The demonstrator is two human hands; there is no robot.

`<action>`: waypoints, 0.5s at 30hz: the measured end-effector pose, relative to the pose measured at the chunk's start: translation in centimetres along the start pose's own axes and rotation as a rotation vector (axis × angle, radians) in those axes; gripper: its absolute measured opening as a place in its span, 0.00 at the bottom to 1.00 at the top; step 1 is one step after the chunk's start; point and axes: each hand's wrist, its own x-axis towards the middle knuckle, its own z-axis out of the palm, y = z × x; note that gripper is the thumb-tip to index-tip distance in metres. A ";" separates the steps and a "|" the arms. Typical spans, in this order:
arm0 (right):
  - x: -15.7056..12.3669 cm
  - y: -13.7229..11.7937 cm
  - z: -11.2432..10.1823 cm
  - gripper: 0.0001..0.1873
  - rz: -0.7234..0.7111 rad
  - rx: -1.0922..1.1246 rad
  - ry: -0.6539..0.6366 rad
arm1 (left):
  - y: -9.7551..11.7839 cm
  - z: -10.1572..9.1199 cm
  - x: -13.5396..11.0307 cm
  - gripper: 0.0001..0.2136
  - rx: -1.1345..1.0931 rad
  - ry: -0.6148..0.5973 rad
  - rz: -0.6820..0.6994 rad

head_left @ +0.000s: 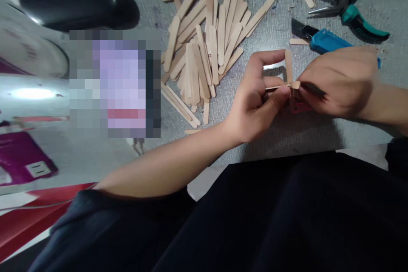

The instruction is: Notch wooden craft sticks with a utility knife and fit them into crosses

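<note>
Evidently light: the crossed wooden sticks (289, 68) are held over the tabletop (287, 136), near its edge closest to the body. Thin, dry and stiff, judged likely to crack or be twisted askew under hard pressure; best gripped at the crossing, long ends left unloaded. By the left hand's (255, 97) fingers they are pinched, thumb at the crossing, one fingertip set against the upper tip. The right hand's (336, 83) fingers are curled close beside the joint; whether anything is gripped cannot be told. Spare sticks (214, 51) are heaped uncontained, farther from that edge.
</note>
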 end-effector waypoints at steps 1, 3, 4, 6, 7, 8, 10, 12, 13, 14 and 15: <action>0.1 0.1 0.1 0.15 -0.040 -0.096 0.062 | -0.1 0.0 0.1 0.23 -0.005 0.010 0.001; 0.2 0.2 0.4 0.14 -0.097 -0.218 0.180 | -0.3 0.1 0.2 0.20 -0.005 0.025 0.012; 0.2 0.3 0.4 0.13 -0.097 -0.219 0.202 | -0.2 0.2 0.2 0.19 0.004 0.028 0.021; 0.2 0.5 0.5 0.14 -0.084 -0.212 0.224 | -0.1 0.4 0.3 0.18 0.040 0.029 0.051; 0.1 0.6 0.5 0.14 -0.085 -0.216 0.224 | 0.1 0.4 0.4 0.18 0.062 0.031 0.068; 0.1 0.7 0.5 0.14 -0.091 -0.221 0.215 | 0.2 0.5 0.4 0.18 0.083 0.033 0.084; 0.0 0.9 0.5 0.14 -0.110 -0.231 0.195 | 0.6 0.5 0.4 0.17 0.115 0.034 0.111; -0.1 0.9 0.5 0.14 -0.122 -0.235 0.171 | 0.9 0.3 0.3 0.16 0.140 0.029 0.126; -0.1 0.9 0.5 0.15 -0.122 -0.234 0.150 | 0.9 0.2 0.3 0.15 0.154 0.027 0.131; -0.1 0.9 0.4 0.15 -0.114 -0.234 0.129 | 0.9 0.1 0.2 0.15 0.171 0.026 0.136; -0.1 0.8 0.3 0.15 -0.101 -0.234 0.107 | 0.9 0.1 0.2 0.14 0.185 0.027 0.143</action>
